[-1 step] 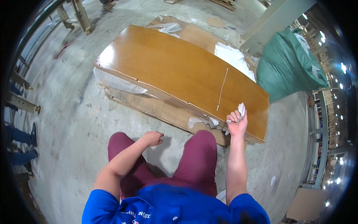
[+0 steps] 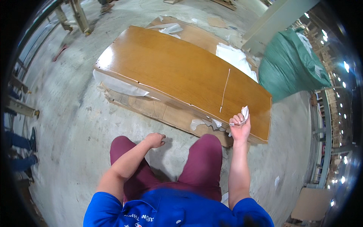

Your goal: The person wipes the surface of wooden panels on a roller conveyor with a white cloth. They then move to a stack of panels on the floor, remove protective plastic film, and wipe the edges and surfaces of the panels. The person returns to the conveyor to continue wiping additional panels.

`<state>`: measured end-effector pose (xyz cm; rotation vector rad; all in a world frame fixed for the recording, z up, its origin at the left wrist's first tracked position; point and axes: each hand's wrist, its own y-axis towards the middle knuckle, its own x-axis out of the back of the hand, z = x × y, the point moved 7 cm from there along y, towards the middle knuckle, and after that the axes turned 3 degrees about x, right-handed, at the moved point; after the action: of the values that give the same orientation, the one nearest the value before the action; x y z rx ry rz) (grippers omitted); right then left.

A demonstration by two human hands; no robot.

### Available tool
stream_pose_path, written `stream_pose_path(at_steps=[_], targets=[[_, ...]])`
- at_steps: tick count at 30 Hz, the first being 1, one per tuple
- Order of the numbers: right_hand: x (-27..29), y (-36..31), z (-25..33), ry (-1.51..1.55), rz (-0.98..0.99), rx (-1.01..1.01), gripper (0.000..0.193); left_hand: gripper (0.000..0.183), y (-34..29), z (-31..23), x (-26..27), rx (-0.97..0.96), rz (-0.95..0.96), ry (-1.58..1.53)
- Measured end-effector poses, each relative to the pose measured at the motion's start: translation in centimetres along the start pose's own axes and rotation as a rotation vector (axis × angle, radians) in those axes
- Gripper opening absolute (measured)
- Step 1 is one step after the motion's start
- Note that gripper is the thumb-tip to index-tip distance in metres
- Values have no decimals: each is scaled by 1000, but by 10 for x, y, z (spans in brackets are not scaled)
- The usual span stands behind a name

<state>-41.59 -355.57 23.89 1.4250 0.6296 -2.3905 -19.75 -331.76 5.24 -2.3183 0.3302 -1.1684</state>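
Note:
A long, glossy brown wooden panel (image 2: 170, 68) lies flat in front of me, slanting from far left to near right. Thin whitish lines run along its near and right edges, and one white line (image 2: 225, 90) crosses its right part. My right hand (image 2: 239, 128) is closed around a crumpled white piece of cloth or paper (image 2: 245, 113) over the panel's near right edge; whether it touches the wood I cannot tell. Beside my left knee, above the floor, my left hand (image 2: 155, 140) is loosely curled, with nothing visible in it.
Flattened cardboard (image 2: 151, 108) and white sheeting (image 2: 121, 85) lie beneath the panel. A stuffed green sack (image 2: 289, 66) stands at the right beside a column (image 2: 278, 22). Metal frame legs (image 2: 79, 17) and another person's legs (image 2: 20, 142) are on the left.
The view has shifted very slightly. My right hand has turned a little with the white piece in it; my left hand stays where it was.

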Motion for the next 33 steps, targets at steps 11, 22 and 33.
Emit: stream_pose_path(at_steps=[11, 22, 33], targets=[[-64, -86, 17, 30, 239, 32, 33, 47, -7, -43, 0, -304, 58, -340], [-102, -44, 55, 314, 487, 18, 23, 55, -20, -46, -8, -80, 6, -137], [116, -16, 126, 350, -63, 193, 39, 45, -63, -171, -62, 47, -29, 55]])
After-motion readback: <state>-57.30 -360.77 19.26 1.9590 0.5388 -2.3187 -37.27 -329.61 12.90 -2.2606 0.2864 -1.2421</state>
